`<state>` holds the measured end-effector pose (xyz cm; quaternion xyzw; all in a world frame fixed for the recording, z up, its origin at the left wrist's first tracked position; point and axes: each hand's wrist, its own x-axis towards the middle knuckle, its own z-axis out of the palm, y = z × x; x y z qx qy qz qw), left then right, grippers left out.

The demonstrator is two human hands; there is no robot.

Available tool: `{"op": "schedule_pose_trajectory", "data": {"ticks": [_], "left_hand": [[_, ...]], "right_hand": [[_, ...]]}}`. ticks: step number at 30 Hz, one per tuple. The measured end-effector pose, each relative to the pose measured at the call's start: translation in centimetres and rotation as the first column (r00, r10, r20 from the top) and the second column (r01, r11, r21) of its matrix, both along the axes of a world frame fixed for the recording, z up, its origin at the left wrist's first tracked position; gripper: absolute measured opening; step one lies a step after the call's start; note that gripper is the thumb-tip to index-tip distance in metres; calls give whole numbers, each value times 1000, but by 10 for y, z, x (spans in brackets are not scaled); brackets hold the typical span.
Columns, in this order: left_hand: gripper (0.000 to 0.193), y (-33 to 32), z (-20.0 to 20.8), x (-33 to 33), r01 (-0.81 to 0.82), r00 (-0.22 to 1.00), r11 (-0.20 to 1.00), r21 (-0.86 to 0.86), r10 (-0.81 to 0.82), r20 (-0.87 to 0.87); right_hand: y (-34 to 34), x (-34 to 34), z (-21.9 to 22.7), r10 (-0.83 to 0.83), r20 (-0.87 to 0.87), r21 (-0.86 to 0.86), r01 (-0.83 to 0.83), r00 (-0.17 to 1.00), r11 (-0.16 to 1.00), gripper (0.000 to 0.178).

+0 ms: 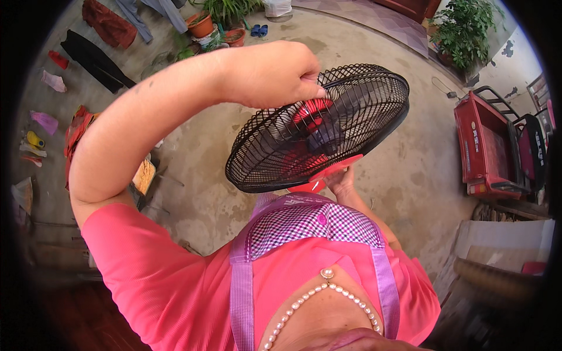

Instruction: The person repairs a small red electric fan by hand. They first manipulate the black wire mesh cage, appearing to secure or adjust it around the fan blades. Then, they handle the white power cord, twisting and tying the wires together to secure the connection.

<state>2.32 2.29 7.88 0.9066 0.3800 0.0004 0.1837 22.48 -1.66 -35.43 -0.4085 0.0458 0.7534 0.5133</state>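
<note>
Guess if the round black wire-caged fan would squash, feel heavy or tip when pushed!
The round black wire-caged fan would probably stay stiff: its cage looks unbent at the left hand. The cage may be light for its size, being mostly gaps. The wide head sits tilted, so it might tip.

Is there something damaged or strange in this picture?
The pale wall at upper right has dark, ragged patches, perhaps peeling paint; darker stains mark the floor. The fan tilts, but shows no clear damage.
</note>
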Motion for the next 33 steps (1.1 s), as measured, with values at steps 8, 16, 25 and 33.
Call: {"op": "schedule_pose_trajectory", "data": {"ticks": [8,16,25,33], "left_hand": [[17,-5,27,17,-25,965,1000,17,28,-260],[10,-1,12,3,226,970,971,75,-217,-112],[12,3,-9,5,325,940,892,315,-340,-5],[17,17,-9,-16,743,494,-78,665,-606,-623]], "right_hand": [[2,2,1,6,-6,11,-6,1000,1000,88],[3,4,1,-14,-86,23,16,996,1000,85],[10,10,-9,50,-140,108,-35,989,994,81],[9,-4,-13,28,-143,146,-7,989,989,79]]}}
